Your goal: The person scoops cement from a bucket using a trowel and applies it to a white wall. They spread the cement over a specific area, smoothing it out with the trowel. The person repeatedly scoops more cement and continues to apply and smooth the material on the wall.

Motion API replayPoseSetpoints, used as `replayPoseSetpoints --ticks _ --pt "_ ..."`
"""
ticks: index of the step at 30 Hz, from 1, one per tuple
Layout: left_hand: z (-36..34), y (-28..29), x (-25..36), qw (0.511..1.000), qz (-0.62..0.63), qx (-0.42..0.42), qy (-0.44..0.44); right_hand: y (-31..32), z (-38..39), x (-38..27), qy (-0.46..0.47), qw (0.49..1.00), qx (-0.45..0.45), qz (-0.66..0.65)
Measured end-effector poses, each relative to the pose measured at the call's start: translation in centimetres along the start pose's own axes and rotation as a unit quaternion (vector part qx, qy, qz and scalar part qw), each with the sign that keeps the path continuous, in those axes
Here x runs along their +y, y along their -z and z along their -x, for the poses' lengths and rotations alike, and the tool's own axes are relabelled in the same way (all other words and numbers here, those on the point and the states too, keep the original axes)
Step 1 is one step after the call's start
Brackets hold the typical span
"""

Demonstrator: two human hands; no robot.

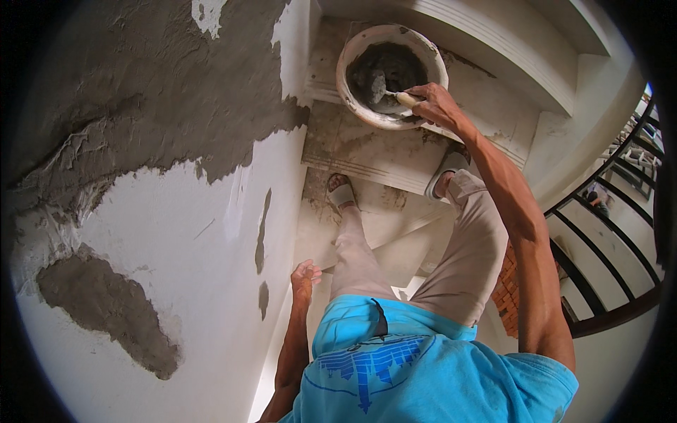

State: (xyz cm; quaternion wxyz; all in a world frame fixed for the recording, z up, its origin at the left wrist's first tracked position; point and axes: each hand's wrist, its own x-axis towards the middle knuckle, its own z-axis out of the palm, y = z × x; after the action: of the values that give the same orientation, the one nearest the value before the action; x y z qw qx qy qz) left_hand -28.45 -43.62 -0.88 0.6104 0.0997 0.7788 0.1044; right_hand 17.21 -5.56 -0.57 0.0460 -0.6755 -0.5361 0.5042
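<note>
A person in a blue shirt stands on pale steps. The right hand [434,102] wraps around the pale handle of a trowel [407,100], whose mortar-coated blade sits in a round bucket [345,79] just beyond that hand. The trowel's long axis runs leftward from the fist, slightly away from the body, blade end farthest from the fingers; its exact tip is hard to tell against grey mortar [409,62]. Nearer the body, the left hand [305,273] hangs loosely curled, fingers partly spread, beside a white wall [211,261] patched with grey plaster [176,106] on its left.
</note>
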Motion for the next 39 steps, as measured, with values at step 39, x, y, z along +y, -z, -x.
replayPoseSetpoints --ticks 39 --pt "-0.6 1.4 7.0 0.991 -0.059 -0.023 -0.116 -1.5 11.4 7.0 0.195 0.956 0.185 -0.121"
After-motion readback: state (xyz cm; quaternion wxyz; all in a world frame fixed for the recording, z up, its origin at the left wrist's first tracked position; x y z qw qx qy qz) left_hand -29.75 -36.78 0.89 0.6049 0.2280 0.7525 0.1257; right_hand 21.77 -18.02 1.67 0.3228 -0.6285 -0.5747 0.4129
